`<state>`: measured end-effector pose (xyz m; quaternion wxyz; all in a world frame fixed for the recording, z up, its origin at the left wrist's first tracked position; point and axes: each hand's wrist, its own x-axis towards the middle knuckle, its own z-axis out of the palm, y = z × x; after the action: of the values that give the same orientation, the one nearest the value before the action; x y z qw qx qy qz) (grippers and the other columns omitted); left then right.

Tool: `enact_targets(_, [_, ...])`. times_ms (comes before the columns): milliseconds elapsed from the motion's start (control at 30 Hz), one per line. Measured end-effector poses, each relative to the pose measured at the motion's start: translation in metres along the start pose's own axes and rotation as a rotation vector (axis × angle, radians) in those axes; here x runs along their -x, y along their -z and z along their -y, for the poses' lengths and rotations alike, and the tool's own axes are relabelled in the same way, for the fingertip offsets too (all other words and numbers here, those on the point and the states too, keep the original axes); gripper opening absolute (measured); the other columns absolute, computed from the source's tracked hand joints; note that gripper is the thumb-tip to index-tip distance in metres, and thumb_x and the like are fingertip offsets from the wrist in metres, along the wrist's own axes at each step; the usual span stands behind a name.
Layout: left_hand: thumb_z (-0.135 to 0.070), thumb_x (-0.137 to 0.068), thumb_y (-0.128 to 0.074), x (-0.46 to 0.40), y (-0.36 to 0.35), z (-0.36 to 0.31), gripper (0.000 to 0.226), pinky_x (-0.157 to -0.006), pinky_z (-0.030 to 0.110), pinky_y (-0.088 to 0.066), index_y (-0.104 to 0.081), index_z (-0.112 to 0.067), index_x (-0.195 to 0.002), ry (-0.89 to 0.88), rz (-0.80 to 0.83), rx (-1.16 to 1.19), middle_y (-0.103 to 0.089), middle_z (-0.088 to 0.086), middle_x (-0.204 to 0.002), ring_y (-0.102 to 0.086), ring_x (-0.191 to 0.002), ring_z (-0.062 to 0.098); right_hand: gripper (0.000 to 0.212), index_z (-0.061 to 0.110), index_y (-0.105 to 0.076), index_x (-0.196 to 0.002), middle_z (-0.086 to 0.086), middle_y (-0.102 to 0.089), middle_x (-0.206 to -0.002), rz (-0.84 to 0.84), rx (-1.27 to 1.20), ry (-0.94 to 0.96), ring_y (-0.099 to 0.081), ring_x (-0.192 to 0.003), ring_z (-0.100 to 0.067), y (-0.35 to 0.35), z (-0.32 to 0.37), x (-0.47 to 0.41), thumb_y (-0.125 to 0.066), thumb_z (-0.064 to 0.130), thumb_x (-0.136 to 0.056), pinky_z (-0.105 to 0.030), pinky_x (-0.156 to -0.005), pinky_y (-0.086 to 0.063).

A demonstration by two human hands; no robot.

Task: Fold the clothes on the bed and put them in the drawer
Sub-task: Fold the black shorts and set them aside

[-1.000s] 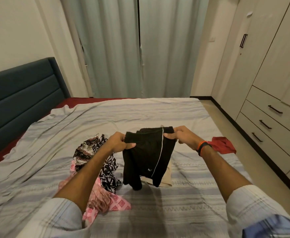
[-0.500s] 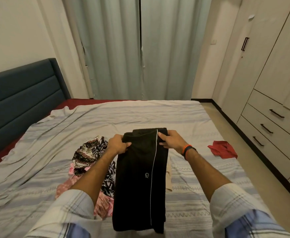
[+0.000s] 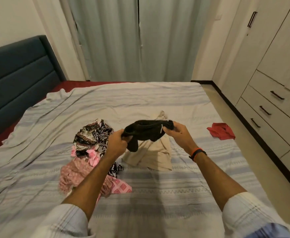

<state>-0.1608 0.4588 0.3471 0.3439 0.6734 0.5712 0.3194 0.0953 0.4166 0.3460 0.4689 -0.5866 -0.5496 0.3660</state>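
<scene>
Your left hand (image 3: 116, 141) and your right hand (image 3: 176, 133) are both raised over the middle of the bed (image 3: 183, 186), and between them hangs the black shorts (image 3: 146, 132) — bunched up, clear of the sheet. Your left hand has its fingers curled tight around one end of the fabric, knuckles turned toward you, with a loose fold drooping just below the fist. Your right hand pinches the other end between thumb and curled fingers, palm turned inward toward the left hand. A thin white stripe shows on the cloth just beside your right thumb. Both forearms reach forward from rolled-up pale sleeves, and your right wrist carries a dark band with an orange edge (image 3: 196, 152).

Directly under the shorts a beige garment (image 3: 152, 157) lies crumpled on the sheet. To its left, under your left forearm, sits a heap — a black-and-white patterned piece (image 3: 92, 136) on the far side, a pink patterned piece (image 3: 72, 176) nearer you. A red cloth (image 3: 221, 133) lies alone near the bed's right edge, well apart from the rest.

Off the right edge stands the wardrobe, its three drawers (image 3: 268, 110) shut.
</scene>
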Motion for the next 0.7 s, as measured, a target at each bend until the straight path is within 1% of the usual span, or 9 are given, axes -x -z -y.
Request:
enact_targets(100, [-0.01, -0.089, -0.068, 0.029, -0.023, 0.04, 0.018, -0.07, 0.02, -0.043, -0.071, -0.007, -0.107, 0.083, 0.122, -0.091, -0.065, 0.001, -0.088, -0.062, -0.085, 0.019, 0.017, 0.016, -0.073, -0.102, -0.008, -0.074, -0.098, 0.046, 0.083, -0.144, -0.069, -0.097, -0.025, -0.01, -0.037, 0.032, -0.07, 0.026, -0.088, -0.052, -0.093, -0.052])
enact_targets(167, [-0.01, -0.089, -0.068, 0.053, -0.04, 0.065, 0.016, -0.071, 0.024, -0.041, -0.071, -0.008, -0.104, 0.152, 0.189, -0.127, -0.066, 0.002, -0.088, -0.064, -0.087, 0.022, 0.019, 0.015, -0.072, -0.104, -0.004, -0.075, -0.098, 0.118, 0.143, -0.248, -0.069, -0.096, -0.02, -0.017, -0.066, 0.058, -0.069, 0.027, -0.089, -0.052, -0.094, -0.052])
enact_targets(233, [-0.011, -0.09, -0.067, 0.081, -0.057, 0.084, 0.017, -0.073, 0.027, -0.044, -0.071, -0.009, -0.106, 0.223, 0.249, -0.157, -0.069, 0.007, -0.092, -0.063, -0.087, 0.02, 0.022, 0.017, -0.072, -0.106, -0.001, -0.075, -0.098, 0.203, 0.161, -0.323, -0.069, -0.096, -0.016, -0.021, -0.093, 0.084, -0.068, 0.031, -0.089, -0.049, -0.094, -0.053])
enact_targets(300, [-0.012, -0.09, -0.066, 0.109, -0.073, 0.102, 0.019, -0.071, 0.025, -0.039, -0.071, -0.007, -0.108, 0.279, 0.306, -0.208, -0.071, 0.01, -0.1, -0.062, -0.088, 0.019, 0.025, 0.016, -0.072, -0.108, -0.002, -0.075, -0.099, 0.277, 0.178, -0.384, -0.07, -0.094, -0.015, -0.025, -0.115, 0.109, -0.067, 0.034, -0.09, -0.045, -0.092, -0.055])
enact_targets(400, [-0.017, -0.092, -0.066, 0.155, -0.097, 0.123, 0.023, -0.075, 0.023, -0.04, -0.069, -0.008, -0.113, 0.401, 0.335, -0.247, -0.071, 0.01, -0.108, -0.064, -0.098, 0.024, 0.029, 0.008, -0.069, -0.111, -0.006, -0.073, -0.099, 0.383, 0.155, -0.487, -0.071, -0.086, -0.011, -0.026, -0.141, 0.147, -0.068, 0.03, -0.092, -0.026, -0.075, -0.059])
enact_targets(433, [-0.018, -0.092, -0.065, 0.168, -0.104, 0.129, 0.025, -0.077, 0.023, -0.041, -0.068, -0.009, -0.115, 0.436, 0.342, -0.257, -0.07, 0.01, -0.111, -0.065, -0.102, 0.025, 0.03, 0.008, -0.068, -0.11, -0.007, -0.073, -0.098, 0.421, 0.16, -0.511, -0.071, -0.084, -0.012, -0.026, -0.149, 0.158, -0.068, 0.031, -0.091, -0.024, -0.072, -0.059])
enact_targets(567, [-0.021, -0.094, -0.063, 0.224, -0.133, 0.15, 0.026, -0.084, 0.026, -0.044, -0.065, -0.011, -0.119, 0.558, 0.461, -0.306, -0.068, 0.009, -0.115, -0.063, -0.107, 0.026, 0.031, 0.01, -0.068, -0.106, -0.01, -0.075, -0.093, 0.599, 0.234, -0.601, -0.074, -0.079, -0.021, -0.021, -0.187, 0.2, -0.069, 0.036, -0.09, -0.036, -0.077, -0.061])
enact_targets(633, [-0.024, -0.093, -0.065, 0.243, -0.141, 0.164, 0.027, -0.082, 0.026, -0.047, -0.065, -0.011, -0.117, 0.602, 0.548, -0.316, -0.069, 0.009, -0.111, -0.065, -0.102, 0.023, 0.029, 0.007, -0.068, -0.102, -0.013, -0.076, -0.087, 0.67, 0.231, -0.655, -0.075, -0.073, -0.023, -0.018, -0.198, 0.218, -0.068, 0.034, -0.091, -0.032, -0.07, -0.062])
enact_targets(700, [-0.023, -0.091, -0.068, 0.252, -0.145, 0.175, 0.03, -0.075, 0.023, -0.052, -0.062, -0.008, -0.117, 0.636, 0.632, -0.292, -0.069, 0.008, -0.108, -0.069, -0.092, 0.019, 0.029, 0.005, -0.066, -0.098, -0.011, -0.075, -0.078, 0.699, 0.215, -0.718, -0.074, -0.067, -0.024, -0.018, -0.203, 0.229, -0.068, 0.033, -0.091, -0.028, -0.062, -0.06])
